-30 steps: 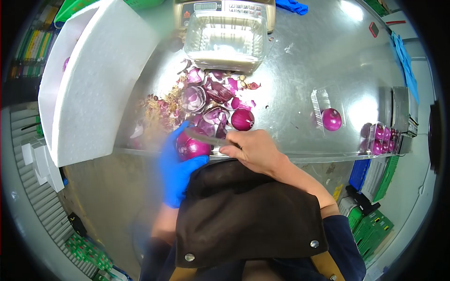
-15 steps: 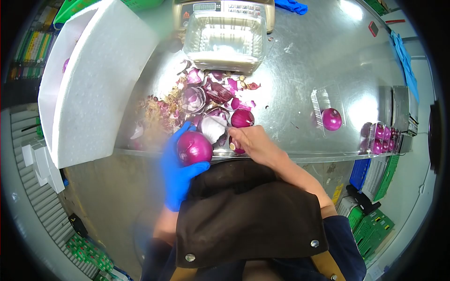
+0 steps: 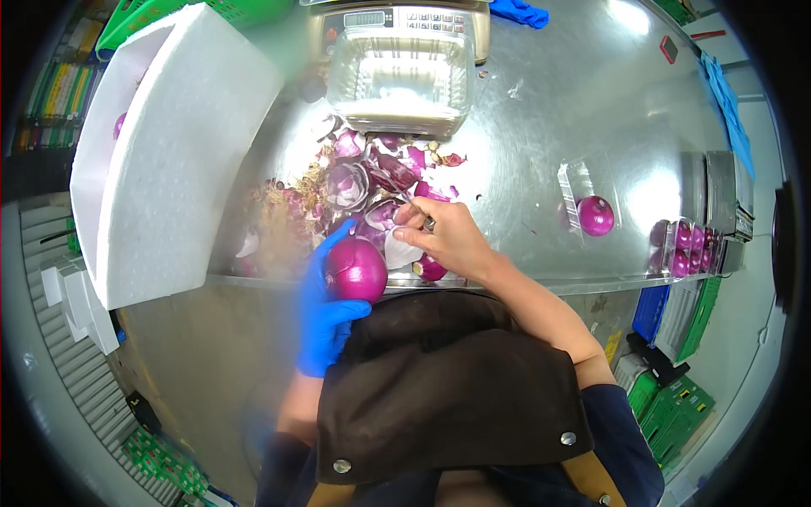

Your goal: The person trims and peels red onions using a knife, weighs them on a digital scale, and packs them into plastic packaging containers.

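Observation:
My left hand (image 3: 319, 291), in a blue glove, is wrapped round a peeled, glossy red onion (image 3: 359, 269) at the table's front edge. Just to the right, my bare right hand (image 3: 439, 232) is closed on a small knife (image 3: 400, 193); its thin blade points away over the peelings, and most of the handle is hidden in the fingers. A pale piece of onion skin (image 3: 400, 252) lies under the right fingertips; whether they grip it I cannot tell. Another red onion (image 3: 429, 268) sits partly hidden below that hand. Loose purple skins (image 3: 346, 184) and dry roots (image 3: 283, 198) spread beyond both hands.
A clear plastic tub (image 3: 401, 84) stands in front of a scale (image 3: 395, 19). On the left leans a white foam box (image 3: 182, 160). Rightward are a peeled onion (image 3: 596, 216) by a clear tray (image 3: 574, 190), and packed onions (image 3: 688, 249) at the table's edge.
My right hand has moved away from my body, over the peelings, covering the onion behind it. The pale skin has shifted right and down. The held onion has moved slightly right and closer.

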Action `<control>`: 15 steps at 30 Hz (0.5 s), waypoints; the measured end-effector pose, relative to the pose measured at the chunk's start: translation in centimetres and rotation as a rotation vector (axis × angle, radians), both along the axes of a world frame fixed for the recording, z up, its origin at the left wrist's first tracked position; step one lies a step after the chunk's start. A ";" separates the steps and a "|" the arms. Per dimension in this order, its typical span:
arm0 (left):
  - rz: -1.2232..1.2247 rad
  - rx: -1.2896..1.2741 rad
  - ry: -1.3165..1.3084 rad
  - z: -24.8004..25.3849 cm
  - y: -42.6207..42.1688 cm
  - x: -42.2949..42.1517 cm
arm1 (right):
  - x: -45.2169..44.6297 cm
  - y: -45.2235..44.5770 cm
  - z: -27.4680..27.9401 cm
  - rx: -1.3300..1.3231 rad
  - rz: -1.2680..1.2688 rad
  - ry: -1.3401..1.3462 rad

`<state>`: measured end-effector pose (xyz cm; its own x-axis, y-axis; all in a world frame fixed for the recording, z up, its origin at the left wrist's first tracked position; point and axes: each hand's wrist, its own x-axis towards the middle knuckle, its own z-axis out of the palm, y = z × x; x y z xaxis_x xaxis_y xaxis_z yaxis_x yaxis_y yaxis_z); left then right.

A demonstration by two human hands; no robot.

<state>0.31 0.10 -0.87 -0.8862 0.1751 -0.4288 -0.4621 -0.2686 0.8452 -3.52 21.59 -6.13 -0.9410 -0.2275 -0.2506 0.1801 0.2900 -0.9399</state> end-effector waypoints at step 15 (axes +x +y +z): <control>0.044 0.077 -0.140 -0.4 -0.6 0.3 | -1.5 -1.4 5.6 0.170 0.317 0.393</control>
<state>0.66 -0.48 -1.29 -0.8262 0.1748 -0.5356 -0.5604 -0.3531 0.7492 -4.99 20.14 -0.54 -0.8628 -0.5031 0.0492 -0.2979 0.4274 -0.8536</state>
